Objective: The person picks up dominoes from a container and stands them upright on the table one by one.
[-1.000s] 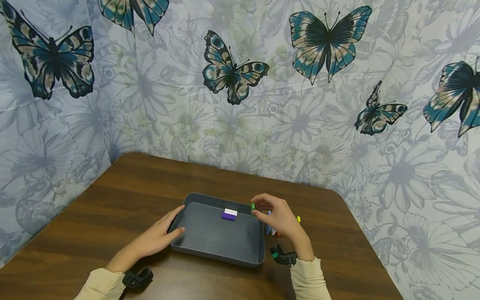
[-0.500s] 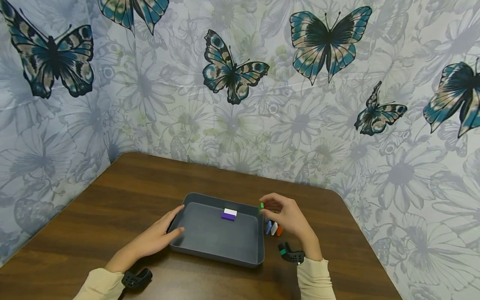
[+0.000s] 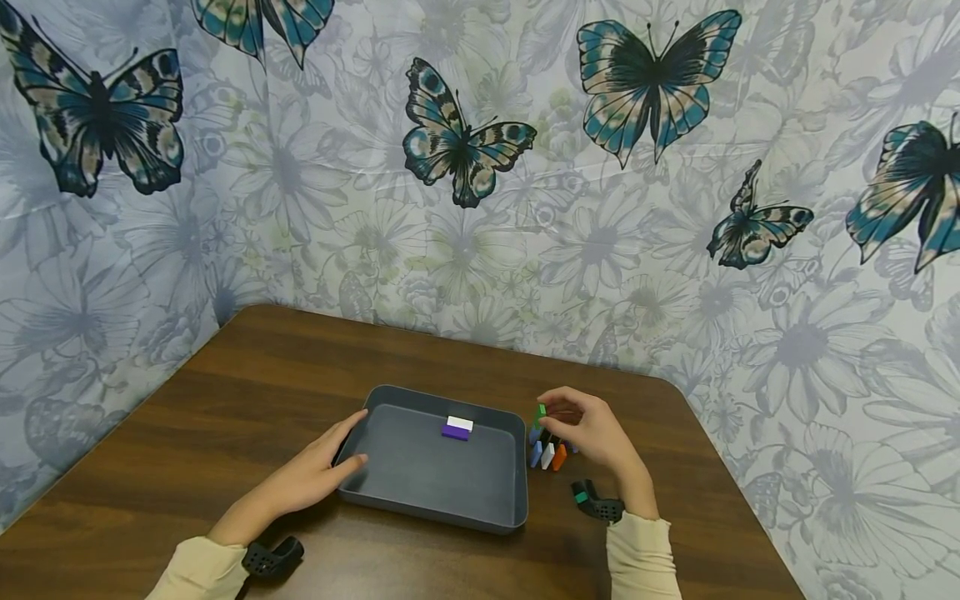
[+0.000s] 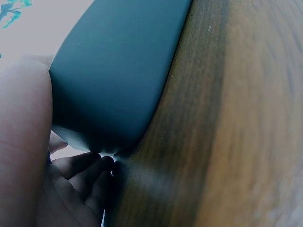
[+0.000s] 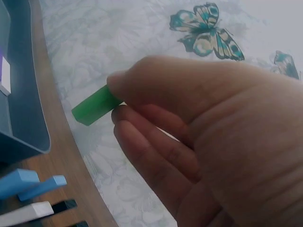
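Observation:
My left hand [image 3: 318, 468] holds the left side of a dark grey tray [image 3: 427, 512], thumb over the rim. In the left wrist view its fingers [image 4: 87, 182] bend against the tray's outer wall. My right hand [image 3: 588, 423] is raised just past the tray's right side. Between its thumb and fingertips it pinches a small green rectangular block [image 5: 96, 106], tilted in the right wrist view. Under that hand stand several thin blocks, among them a blue one [image 3: 536, 454], a white one [image 3: 547, 456] and an orange one [image 3: 559, 457]; the hand partly hides this group.
Inside the tray, towards the back, a white block [image 3: 461, 423] and a purple block [image 3: 455, 433] lie side by side. The brown wooden table [image 3: 300, 367] meets a butterfly-patterned wall covering [image 3: 465, 267] at the back. Black bands are on both wrists.
My right hand has moved right, from over the tray's right rim to above the standing blocks, still pinching the green block. The left hand and the tray's blocks stay nearly where they were.

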`<state>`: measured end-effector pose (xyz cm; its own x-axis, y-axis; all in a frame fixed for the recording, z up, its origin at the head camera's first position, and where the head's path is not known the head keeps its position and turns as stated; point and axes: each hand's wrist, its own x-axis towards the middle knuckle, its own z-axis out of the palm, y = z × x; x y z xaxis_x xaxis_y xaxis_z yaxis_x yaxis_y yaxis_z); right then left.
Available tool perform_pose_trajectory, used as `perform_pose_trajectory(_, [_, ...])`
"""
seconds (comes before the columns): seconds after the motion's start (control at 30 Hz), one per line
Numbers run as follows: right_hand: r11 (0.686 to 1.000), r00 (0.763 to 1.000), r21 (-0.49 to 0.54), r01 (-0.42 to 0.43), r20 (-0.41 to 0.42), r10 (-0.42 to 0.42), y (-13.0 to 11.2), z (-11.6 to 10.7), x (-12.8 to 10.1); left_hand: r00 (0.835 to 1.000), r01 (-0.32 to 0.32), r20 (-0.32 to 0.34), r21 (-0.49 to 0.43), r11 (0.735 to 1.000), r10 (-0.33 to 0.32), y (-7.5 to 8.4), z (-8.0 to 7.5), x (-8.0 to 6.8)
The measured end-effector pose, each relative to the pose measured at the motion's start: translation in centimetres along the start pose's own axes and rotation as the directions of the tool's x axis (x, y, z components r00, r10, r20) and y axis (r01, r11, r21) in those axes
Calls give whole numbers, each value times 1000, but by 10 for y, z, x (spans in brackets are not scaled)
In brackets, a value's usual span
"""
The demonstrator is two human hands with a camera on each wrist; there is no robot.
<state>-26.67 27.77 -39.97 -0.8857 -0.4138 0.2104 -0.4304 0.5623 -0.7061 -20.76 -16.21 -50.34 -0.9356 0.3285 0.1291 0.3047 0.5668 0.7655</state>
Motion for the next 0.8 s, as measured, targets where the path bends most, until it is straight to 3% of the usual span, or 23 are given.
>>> perform_pose_trajectory(0.4, [997,997,-7,-80,8,80,11,-14,-9,1000,8,7,-10,1000,-8,3,-1,-1])
perform_pose_trajectory(0.8, [995,996,-64,-83,-40,81,20,-21,-17,1000,3,9,-12,1000,-3,3,-1,-1])
